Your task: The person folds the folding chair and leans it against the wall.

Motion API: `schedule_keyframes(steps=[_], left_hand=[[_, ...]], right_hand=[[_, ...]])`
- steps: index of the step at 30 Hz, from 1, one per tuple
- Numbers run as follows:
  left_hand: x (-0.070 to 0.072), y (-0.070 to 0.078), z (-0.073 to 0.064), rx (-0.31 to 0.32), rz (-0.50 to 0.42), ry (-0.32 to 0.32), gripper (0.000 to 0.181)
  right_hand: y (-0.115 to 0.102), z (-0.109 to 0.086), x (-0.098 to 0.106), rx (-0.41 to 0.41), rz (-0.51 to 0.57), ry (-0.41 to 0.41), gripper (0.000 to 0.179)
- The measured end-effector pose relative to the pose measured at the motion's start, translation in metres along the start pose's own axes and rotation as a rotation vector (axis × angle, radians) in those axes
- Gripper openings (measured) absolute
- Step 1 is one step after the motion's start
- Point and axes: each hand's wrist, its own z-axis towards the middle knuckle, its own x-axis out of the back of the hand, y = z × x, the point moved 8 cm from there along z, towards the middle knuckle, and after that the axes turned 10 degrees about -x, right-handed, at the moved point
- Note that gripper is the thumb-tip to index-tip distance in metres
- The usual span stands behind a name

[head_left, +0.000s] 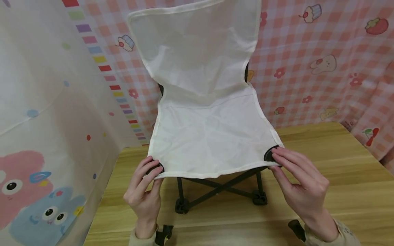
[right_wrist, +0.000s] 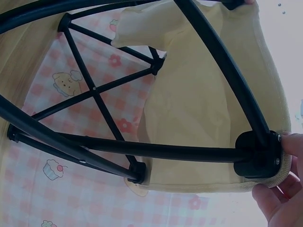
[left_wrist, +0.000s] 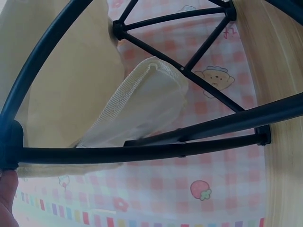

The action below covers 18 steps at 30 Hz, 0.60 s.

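A small folding chair with a white fabric seat and dark crossed legs stands unfolded on the wooden table, its backrest rising at the back. My left hand grips the seat's front left corner, fingers on top over a black patch and thumb below. At the front right corner my right hand does the same, fingertips beside the other black patch. From beneath, the right wrist view shows a black plastic joint at that corner with fingers pinching the fabric edge. The left wrist view shows the frame tubes and only a bit of thumb.
The wooden table lies under the chair. Behind it hangs a pink checked cloth with cartoon prints, and on the left a white printed cloth. Black straps show at both wrists.
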Motion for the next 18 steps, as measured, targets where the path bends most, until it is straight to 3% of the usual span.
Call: schedule_keyframes(steps=[18], left_hand=[[-0.0029,0.0003,0.0001,-0.011,-0.005,-0.012,0.031]], right_hand=[[-0.0017,0.0006,-0.0018,0.005,0.001,0.004,0.04]])
